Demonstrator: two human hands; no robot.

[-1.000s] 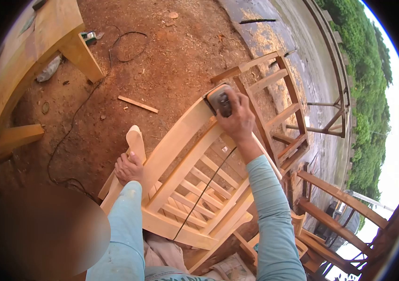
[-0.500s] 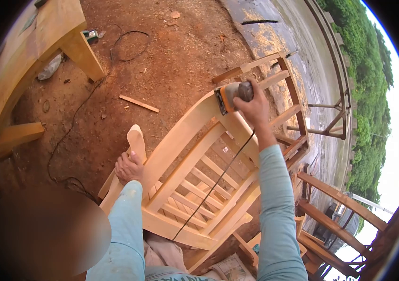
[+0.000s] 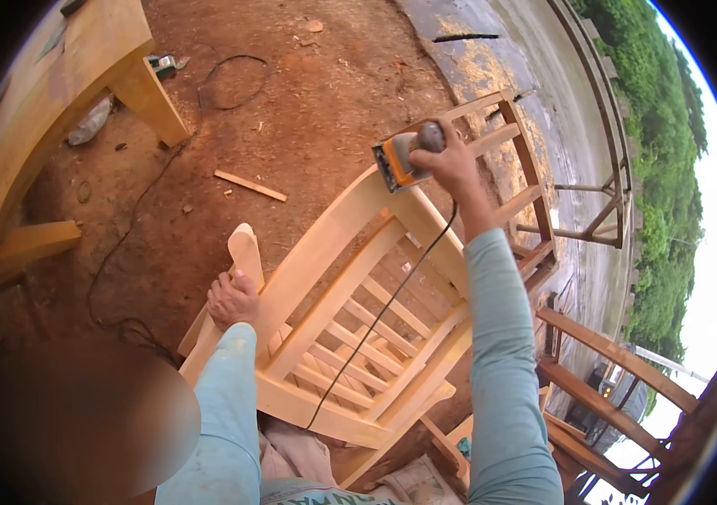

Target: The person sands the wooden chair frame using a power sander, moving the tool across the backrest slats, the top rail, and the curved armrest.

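My right hand [image 3: 451, 168] is closed on the dark knob of an orange electric sander [image 3: 399, 162]. The sander is at the upper corner of a pale slatted wooden chair [image 3: 316, 229], tilted, its base towards the wood; whether it touches cannot be made out. From the sander, a black cord [image 3: 375, 320] runs down across the slats. My left hand [image 3: 234, 300] is wrapped around the chair's armrest [image 3: 245, 248], just below its rounded end. The underside of the grip is hidden.
A large curved wooden table [image 3: 80, 93] stands at the left. Behind the chair is a brown wooden frame [image 3: 520, 143], with more framing [image 3: 611, 353] at the right. A loose wood strip [image 3: 250, 185] and a black cable [image 3: 135, 206] lie on the dirt floor.
The sander and my right hand have moved a little up and left to the chair's top corner, and the sander has tilted. My left hand keeps its place on the armrest.
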